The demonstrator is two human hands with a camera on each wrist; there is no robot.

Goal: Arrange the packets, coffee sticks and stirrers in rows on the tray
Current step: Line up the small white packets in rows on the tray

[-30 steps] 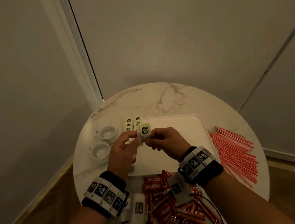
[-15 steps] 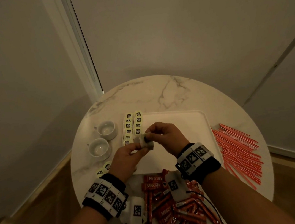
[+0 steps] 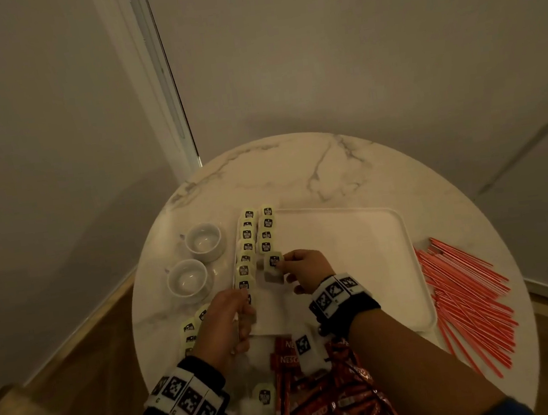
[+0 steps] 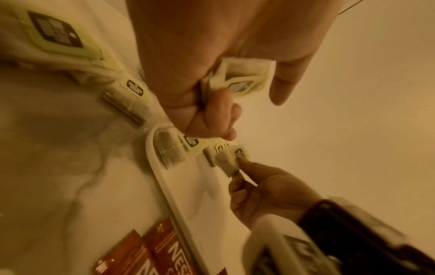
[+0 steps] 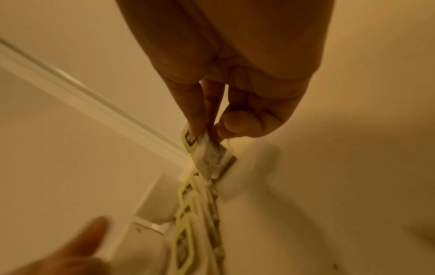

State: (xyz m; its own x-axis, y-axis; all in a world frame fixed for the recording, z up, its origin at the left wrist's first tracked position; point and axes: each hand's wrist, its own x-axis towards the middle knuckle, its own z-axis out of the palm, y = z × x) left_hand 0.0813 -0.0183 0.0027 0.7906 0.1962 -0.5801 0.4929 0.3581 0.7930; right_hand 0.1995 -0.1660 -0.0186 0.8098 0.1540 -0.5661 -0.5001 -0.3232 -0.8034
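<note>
Marble table [image 3: 295, 170], right hand [image 3: 307, 268] pinching packet [image 3: 274, 262] over tray [image 3: 359, 266], left wrist view alone shows left hand [image 4: 212, 65] gripping spares [image 4: 242, 78].

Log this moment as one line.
right hand: pinches packet at second row's end | left hand: holds spare packets | tray: two rows

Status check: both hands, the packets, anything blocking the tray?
Right hand pinches a packet at the second row's near end. Left hand holds spare packets. Tray otherwise bare; nothing blocking.
</note>
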